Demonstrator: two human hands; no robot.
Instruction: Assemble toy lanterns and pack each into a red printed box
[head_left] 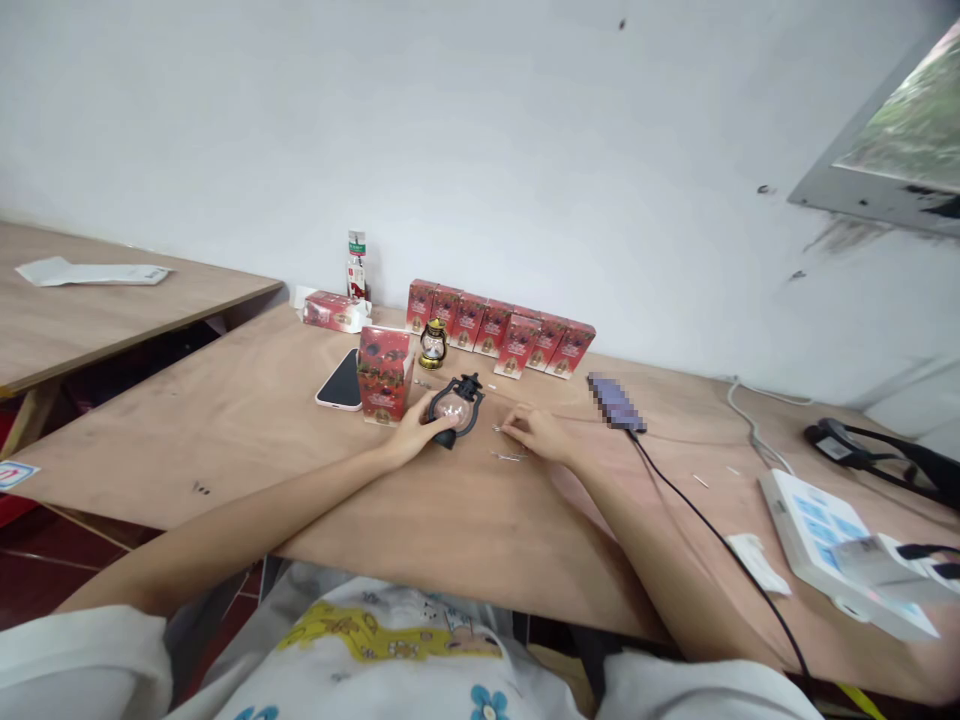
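My left hand (416, 432) is closed round the lower side of a small black lantern (456, 408) with a clear, round middle, which it holds tilted over the table. To its right, my right hand (538, 432) rests low at the tabletop with thumb and fingers pinched together. A tiny shiny bit shows at those fingertips, too small to name. Just below them lie thin, pale slivers (508, 457). Behind the held lantern stands a gold and black lantern (433, 345), upright. A red printed box (385, 375) stands close beyond my left hand.
A row of red boxes (495, 325) lines the wall side. One box (330, 311) lies on its side near a bottle (357, 265). A white-edged phone (340, 382) lies left; a cabled phone (616, 402) and a white power strip (825, 540) are right.
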